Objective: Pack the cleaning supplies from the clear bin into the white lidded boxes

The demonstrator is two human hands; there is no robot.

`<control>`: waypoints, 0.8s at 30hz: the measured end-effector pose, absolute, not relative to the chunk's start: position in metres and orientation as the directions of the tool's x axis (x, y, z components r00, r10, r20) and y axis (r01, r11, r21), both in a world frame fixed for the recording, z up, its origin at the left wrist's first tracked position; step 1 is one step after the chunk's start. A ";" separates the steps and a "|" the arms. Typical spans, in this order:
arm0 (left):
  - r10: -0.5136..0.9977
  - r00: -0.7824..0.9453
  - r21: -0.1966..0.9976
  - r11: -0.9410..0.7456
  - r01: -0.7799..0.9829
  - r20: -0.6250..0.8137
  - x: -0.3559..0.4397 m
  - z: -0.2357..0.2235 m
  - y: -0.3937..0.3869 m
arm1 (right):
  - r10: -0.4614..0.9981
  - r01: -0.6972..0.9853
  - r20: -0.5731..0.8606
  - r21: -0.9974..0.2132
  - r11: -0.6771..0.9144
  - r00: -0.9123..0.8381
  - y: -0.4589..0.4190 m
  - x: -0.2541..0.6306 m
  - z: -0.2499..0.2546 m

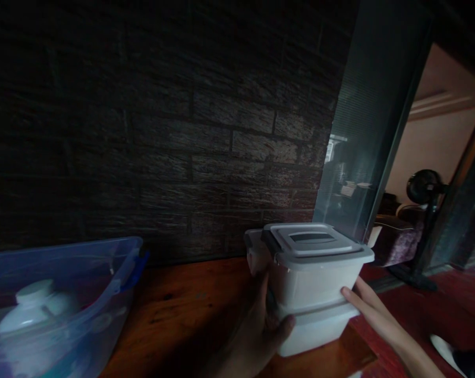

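Clasping a stack of two lidded, rectangular white plastic boxes (314,287) near the right end of a glossy orange-brown wooden table (170,294), a person grips it from both sides. The left hand (256,335) curves around the near left corner, thumb at the seam between the boxes; the right hand (373,308) presses the right side, thumb forward, its other fingers partly hidden. Steadying or shifting the stack seems the step in hand; whether its base touches the wood, I cannot tell. Any further move would call for even pressure and a level hold (the upper box appears merely set on the lower one). Just behind is another pale plastic container (253,251). Well to the left, a translucent blue plastic tub (107,325) holds a white, round-shouldered bottle (36,310). Beyond are a dark brick wall (182,131) and, through a doorway, a black standing fan (420,186).
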State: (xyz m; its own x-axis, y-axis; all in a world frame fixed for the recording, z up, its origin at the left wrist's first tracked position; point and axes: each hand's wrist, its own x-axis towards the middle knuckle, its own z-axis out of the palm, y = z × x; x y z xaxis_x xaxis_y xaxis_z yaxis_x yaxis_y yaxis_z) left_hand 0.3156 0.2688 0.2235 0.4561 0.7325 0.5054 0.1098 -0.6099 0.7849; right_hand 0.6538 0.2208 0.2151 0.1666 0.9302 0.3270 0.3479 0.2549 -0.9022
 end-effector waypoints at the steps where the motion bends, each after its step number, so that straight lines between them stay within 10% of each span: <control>1: 0.777 0.412 0.821 -0.561 0.110 0.476 0.310 0.223 0.278 | 0.931 0.339 0.323 -0.907 0.252 0.171 0.222 0.654 0.212; 6: 0.987 0.095 0.989 -0.133 0.071 0.126 0.295 0.223 0.358 | 0.873 0.358 0.403 -0.885 0.297 0.273 0.219 0.654 0.197; 12: 0.965 0.177 0.981 0.189 0.048 -0.194 0.311 0.221 0.432 | 0.713 0.230 0.534 -0.844 0.485 0.454 0.190 0.659 0.182; 24: 0.981 0.088 0.984 0.175 -0.019 -0.173 0.331 0.230 0.448 | 0.648 0.250 0.567 -0.817 0.519 0.509 0.131 0.649 0.198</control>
